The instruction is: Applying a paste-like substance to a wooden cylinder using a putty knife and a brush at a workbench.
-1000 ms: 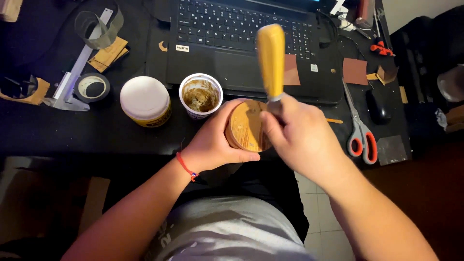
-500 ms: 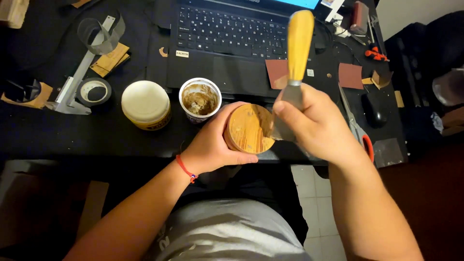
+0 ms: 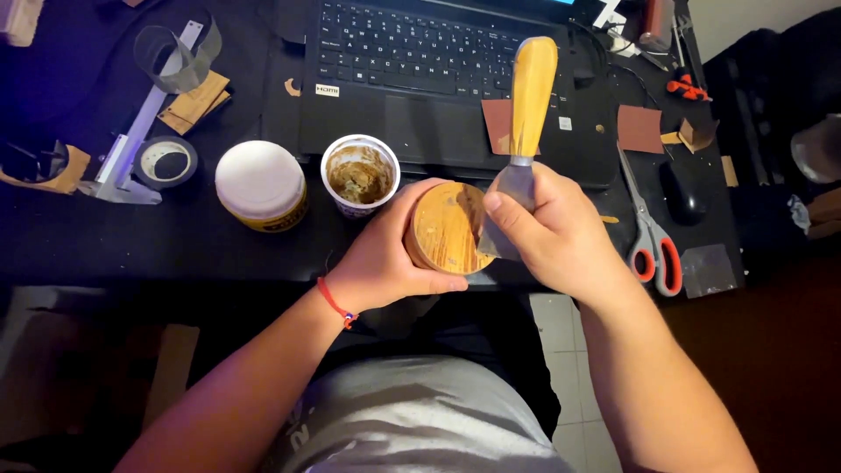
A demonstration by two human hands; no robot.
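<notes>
My left hand [image 3: 385,263] grips a round wooden piece [image 3: 445,229] from the left, its flat wood-grain face turned up toward me. My right hand [image 3: 556,232] holds a putty knife [image 3: 526,114] with a yellow wooden handle that points away from me; the metal blade rests against the right edge of the wooden piece. Just left of it stands a small open white cup [image 3: 359,175] with brown paste inside. A closed tub with a white lid [image 3: 259,182] sits beside the cup.
An open black laptop [image 3: 420,61] lies behind my hands on the black desk [image 3: 105,236]. Scissors with red handles [image 3: 650,236], a black mouse [image 3: 683,188] and brown sandpaper scraps [image 3: 639,127] lie at the right. A tape roll [image 3: 166,162] and a grey clamp sit at the left.
My right hand has shifted the putty knife right and away, its handle now farther over the laptop. The wooden piece has moved slightly right with my left hand.
</notes>
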